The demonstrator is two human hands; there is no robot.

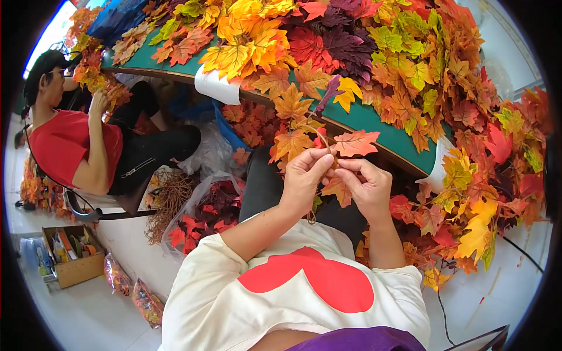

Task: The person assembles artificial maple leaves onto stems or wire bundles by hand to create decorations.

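My left hand and my right hand meet just off the table's front edge. Their fingertips are pinched together on a thin brown stem of an artificial leaf garland. A salmon-orange maple leaf sticks out to the right above my right fingers. More orange leaves of the garland lie up and left of my left hand, near a small purple leaf. Another orange leaf hangs between my hands. Exactly where the stem runs is hidden by my fingers.
A green table bears heaps of yellow, red, purple and orange leaves. Garlands spill down its right end. A co-worker in a red shirt holds a garland at left. Plastic bags of leaves, brown stems and a cardboard box stand below.
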